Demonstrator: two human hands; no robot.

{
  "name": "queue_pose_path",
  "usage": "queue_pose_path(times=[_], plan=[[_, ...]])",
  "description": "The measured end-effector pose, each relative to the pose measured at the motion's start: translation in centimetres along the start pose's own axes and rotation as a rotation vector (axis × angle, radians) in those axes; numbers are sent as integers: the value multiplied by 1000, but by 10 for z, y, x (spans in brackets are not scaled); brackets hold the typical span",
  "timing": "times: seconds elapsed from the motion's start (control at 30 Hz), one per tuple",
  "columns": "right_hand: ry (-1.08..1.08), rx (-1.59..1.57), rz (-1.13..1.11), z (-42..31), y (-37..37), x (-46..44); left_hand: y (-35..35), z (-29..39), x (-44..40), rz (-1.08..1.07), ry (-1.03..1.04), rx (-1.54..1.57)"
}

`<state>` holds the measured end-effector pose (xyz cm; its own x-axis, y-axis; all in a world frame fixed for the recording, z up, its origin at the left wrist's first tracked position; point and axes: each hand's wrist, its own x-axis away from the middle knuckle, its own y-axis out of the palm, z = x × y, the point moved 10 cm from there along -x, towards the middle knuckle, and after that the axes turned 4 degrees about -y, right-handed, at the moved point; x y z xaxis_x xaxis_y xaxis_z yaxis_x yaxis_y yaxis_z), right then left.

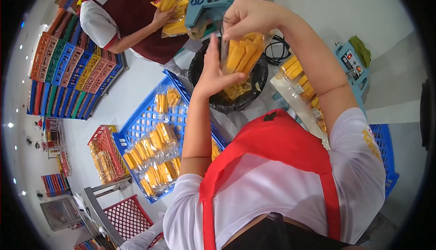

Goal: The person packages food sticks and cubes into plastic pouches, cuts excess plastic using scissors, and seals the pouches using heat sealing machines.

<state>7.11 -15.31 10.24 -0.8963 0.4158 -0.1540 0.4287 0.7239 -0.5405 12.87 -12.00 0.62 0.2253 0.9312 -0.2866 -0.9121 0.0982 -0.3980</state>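
My right hand point(247, 16) is closed at the top of a clear plastic bag of yellow stick-shaped snacks point(245, 54), which hangs upright below it. Beside the bag's left side, my left hand point(215, 70) has its fingers stretched out and its thumb apart. The thumb lies across the lower part of the bag; whether it presses on it I cannot tell. Beneath both stands a black-lined bin point(200, 70) with yellow scraps inside. A light-blue sealing machine point(204, 7) is just beyond my right hand.
A blue crate point(136, 132) with several filled bags stands on the left. Another person's hand point(162, 18) holds similar bags by the sealer. More bags point(299, 79) lie near a second sealer point(354, 66) on the right. Stacked crates point(68, 63) and a red basket point(122, 159) are farther left.
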Motion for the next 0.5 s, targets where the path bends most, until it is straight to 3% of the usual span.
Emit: queue_pose_path(times=[0.07, 0.13, 0.17, 0.33, 0.5], plan=[[-54, -8, -24, -15, 0, 3, 10, 7, -9, -63, 32, -191], [-88, 70, -25, -26, -2, 9, 16, -1, -13, -94, -85, 163], [-160, 110, -3, -29, -3, 12, 17, -2, -15, -73, -55, 188], [-120, 202, -2, -34, -12, 25, 42, -2, -26, -160, -97, 131], [-236, 155, -5, -34, -26, 37, 85, 10, -38, -410, -95, 393]])
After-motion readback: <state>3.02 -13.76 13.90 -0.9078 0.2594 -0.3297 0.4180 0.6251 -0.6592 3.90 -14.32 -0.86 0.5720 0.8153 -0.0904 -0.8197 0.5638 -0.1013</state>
